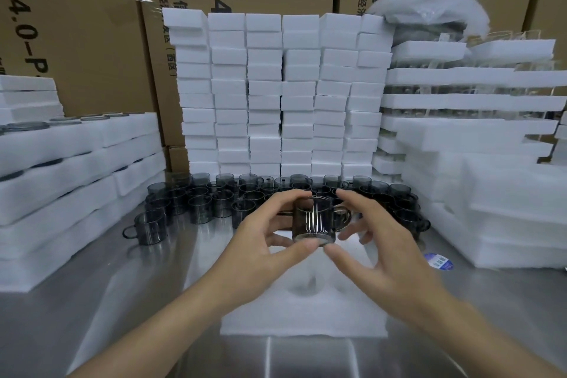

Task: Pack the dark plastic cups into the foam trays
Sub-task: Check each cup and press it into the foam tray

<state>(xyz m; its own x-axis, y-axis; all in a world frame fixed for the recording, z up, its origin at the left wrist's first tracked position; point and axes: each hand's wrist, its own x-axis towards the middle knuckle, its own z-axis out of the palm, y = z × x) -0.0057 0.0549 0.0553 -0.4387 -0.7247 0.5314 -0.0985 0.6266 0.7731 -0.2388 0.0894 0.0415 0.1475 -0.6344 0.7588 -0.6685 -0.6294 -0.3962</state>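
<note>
Dark plastic cup (313, 221) is held in the air above the white foam tray (303, 316), which lies on the steel table (122, 301). The left hand (260, 242) pinches the cup between thumb and fingers. The right hand (377, 255) is spread wide on the handle side; it is blurred, so contact is not clear. More cups (199, 199) stand behind, near the foam stacks (276, 95).
</note>
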